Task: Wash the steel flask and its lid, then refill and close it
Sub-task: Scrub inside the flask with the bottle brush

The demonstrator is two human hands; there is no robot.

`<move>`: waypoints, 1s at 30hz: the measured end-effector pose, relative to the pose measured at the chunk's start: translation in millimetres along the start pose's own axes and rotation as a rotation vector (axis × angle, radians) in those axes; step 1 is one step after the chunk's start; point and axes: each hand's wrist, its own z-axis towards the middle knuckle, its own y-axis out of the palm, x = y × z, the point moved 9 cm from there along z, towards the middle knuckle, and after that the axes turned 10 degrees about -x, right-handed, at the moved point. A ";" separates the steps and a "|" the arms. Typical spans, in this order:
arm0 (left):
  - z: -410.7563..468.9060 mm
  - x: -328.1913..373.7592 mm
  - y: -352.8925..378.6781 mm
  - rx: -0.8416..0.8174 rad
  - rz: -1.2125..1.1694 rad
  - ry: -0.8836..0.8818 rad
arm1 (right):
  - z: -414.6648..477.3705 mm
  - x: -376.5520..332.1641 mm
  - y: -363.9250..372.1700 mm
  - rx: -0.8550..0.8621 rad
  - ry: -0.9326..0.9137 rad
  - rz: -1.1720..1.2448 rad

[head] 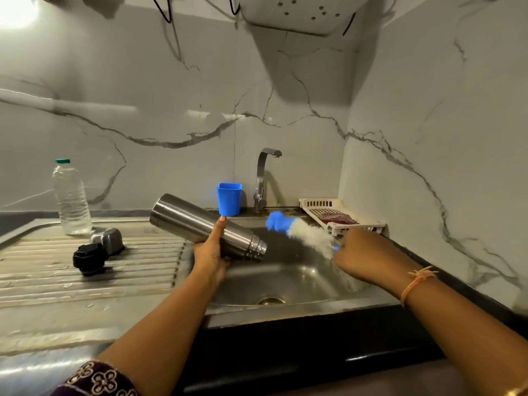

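Note:
My left hand (211,252) grips the steel flask (183,218) and holds it tilted over the sink basin (288,278), its open threaded mouth pointing down to the right. My right hand (363,252) holds a bottle brush (303,231) with white bristles and a blue tip; the brush points left and stays outside the flask, a little right of its mouth. On the ribbed drainboard (85,281) lie the black inner stopper (87,258) and, just behind it, the steel cup lid (107,240).
A clear plastic water bottle (71,197) with a green cap stands at the back of the drainboard. A blue cup (229,198) and the tap (261,181) stand behind the sink. A white rack (341,215) holding a scrubber sits at the right corner.

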 end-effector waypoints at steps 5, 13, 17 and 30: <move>3.2 -2.4 1.3 -0.035 -0.016 -0.085 | 20.4 -16.3 -17.2 0.159 -0.017 -0.076; 22.3 8.4 0.1 -0.071 0.220 -0.040 | 83.0 -63.2 -59.3 0.408 -0.114 -0.264; 31.2 8.2 0.3 -0.086 0.292 0.004 | 120.2 -98.9 -73.5 0.469 -0.187 -0.345; 40.7 14.6 -10.3 0.013 0.374 0.185 | 207.7 -210.6 -66.1 0.483 -0.258 -1.019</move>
